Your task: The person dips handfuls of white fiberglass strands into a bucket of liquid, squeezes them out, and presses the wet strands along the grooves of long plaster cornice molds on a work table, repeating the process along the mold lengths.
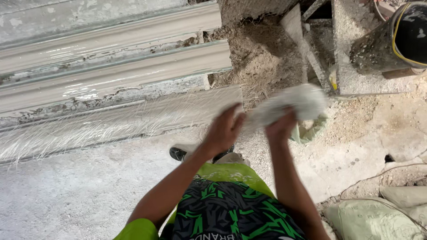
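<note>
Green-and-black shirt (231,213) below both hands, which pull a white fibre bundle (289,106).
Left hand (224,131) and right hand (281,126) each grasp the bundle; grey moulded strips (111,66) lie left of the grip.

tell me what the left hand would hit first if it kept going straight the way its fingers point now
Probably the white fibre bundle: the left hand points up and right, with its fingertips already at the bundle's near end, which the right hand also grips. Motion blur leaves the exact contact unclear.
</note>
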{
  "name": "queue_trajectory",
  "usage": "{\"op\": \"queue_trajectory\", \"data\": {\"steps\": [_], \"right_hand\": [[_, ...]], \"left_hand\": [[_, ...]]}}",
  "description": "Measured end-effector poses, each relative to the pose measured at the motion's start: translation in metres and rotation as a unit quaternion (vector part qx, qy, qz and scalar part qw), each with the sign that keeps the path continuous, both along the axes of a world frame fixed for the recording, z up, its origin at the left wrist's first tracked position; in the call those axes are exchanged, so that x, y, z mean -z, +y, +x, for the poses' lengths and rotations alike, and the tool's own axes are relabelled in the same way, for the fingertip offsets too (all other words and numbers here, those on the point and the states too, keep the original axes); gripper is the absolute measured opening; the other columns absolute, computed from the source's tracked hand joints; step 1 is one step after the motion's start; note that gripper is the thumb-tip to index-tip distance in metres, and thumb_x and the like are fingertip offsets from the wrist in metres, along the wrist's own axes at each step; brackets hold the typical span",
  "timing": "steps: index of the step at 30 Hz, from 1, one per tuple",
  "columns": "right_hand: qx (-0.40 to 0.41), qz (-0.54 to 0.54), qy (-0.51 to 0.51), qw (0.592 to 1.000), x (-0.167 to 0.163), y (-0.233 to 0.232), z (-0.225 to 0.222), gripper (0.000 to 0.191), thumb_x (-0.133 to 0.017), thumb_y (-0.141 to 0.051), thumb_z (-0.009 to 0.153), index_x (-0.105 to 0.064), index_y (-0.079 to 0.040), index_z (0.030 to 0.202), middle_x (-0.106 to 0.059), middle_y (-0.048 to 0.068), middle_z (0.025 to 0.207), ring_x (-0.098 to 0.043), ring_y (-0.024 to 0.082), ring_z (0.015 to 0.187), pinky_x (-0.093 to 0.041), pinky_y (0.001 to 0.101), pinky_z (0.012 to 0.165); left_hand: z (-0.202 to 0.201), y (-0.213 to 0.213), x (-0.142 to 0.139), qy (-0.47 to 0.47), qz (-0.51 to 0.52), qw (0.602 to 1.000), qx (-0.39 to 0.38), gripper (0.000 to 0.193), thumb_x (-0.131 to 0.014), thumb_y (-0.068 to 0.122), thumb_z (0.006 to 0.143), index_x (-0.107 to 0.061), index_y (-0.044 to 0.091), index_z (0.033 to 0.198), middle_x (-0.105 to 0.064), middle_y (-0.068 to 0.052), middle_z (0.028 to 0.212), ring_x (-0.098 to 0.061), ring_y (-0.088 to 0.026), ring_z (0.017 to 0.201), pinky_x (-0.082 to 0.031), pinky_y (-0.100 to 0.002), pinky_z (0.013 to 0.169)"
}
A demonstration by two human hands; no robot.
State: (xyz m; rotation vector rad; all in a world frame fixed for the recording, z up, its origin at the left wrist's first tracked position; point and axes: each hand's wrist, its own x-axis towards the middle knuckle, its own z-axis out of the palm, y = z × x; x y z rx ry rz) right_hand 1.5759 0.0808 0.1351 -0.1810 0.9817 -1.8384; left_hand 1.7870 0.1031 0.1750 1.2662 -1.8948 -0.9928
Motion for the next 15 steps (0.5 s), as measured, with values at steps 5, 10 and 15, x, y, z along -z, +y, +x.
{"op": "queue_trajectory", "data": {"steps": [5,10,15], "right_hand": [[-0.033,0.02,0.175,0.984,0.003,-0.016,-0.021,0.047,-0.033,-0.052,0.106,-0.055,-0.011,0.116,-0.062,0.003,0.084,-0.062,0.014,0.064,-0.063,0.0301,0.057],[0.142,-0.059,0.142,0.978,-0.018,-0.053,-0.149,0.05,-0.057,-0.044,0.097,-0.058,-0.001,0.121,-0.066,0.018,0.104,-0.077,0.031,0.092,-0.07,0.0475,0.087],[0.144,-0.118,0.175,0.967,-0.008,-0.039,-0.189,0.056,-0.063,-0.046,0.099,-0.047,-0.008,0.138,-0.062,0.021,0.127,-0.071,0.038,0.119,-0.065,0.0527,0.103]], "left_hand": [[-0.005,0.005,0.006,-0.058,0.025,0.998,-0.016,0.024,-0.057,0.023,0.106,-0.069,0.003,0.108,-0.075,-0.013,0.089,-0.071,-0.021,0.069,-0.058,-0.035,0.055],[0.044,-0.018,0.026,-0.242,-0.085,0.967,-0.005,0.02,-0.056,0.019,0.106,-0.067,0.003,0.1,-0.074,-0.013,0.088,-0.072,-0.024,0.077,-0.057,-0.036,0.054],[0.069,-0.032,0.027,-0.465,0.143,0.873,0.029,0.038,-0.045,0.027,0.112,-0.072,0.004,0.099,-0.073,-0.015,0.091,-0.073,-0.033,0.094,-0.06,-0.051,0.08]]}}
